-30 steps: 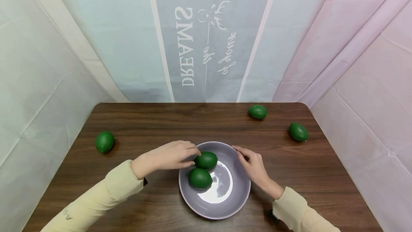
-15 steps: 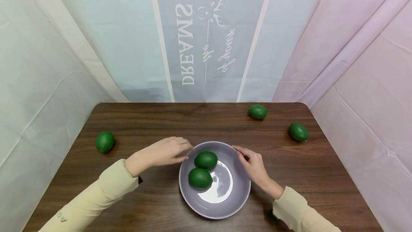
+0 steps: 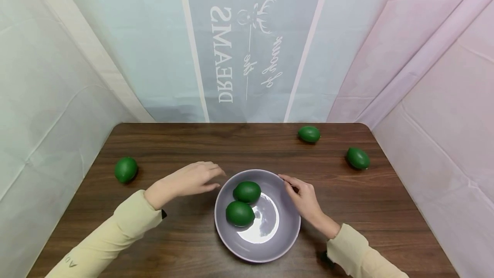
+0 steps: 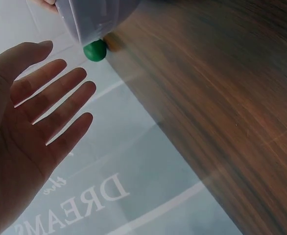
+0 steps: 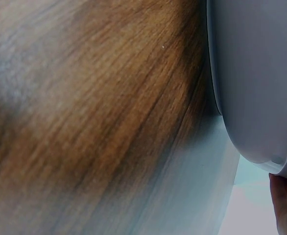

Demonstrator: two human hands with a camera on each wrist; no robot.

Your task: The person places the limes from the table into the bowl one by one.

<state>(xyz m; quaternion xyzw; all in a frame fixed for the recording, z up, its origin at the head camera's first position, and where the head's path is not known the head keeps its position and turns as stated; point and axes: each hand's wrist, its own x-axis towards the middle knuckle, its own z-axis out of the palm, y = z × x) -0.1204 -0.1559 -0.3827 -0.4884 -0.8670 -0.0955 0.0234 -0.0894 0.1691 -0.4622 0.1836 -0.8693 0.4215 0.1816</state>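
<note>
l hand (image 3: 189,180) spread, nr bowl (image 3: 285,216) w/ 2 green fruits (image 3: 240,213); r hand (image 3: 306,200) pinches its rim (image 3: 256,261).

We see green fruits (image 3: 240,214), a greyish-purple bowl (image 3: 283,222), a dark brown wood-grained table (image 3: 193,140), pale yellow sleeves (image 3: 112,235), and a blue-grey backdrop (image 3: 258,108) with white stripes (image 3: 194,46) and white mirrored lettering (image 3: 221,57).

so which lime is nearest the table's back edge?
The back-right lime; the rightmost lime, leftmost lime and two limes in the bowl sit farther away.
</note>
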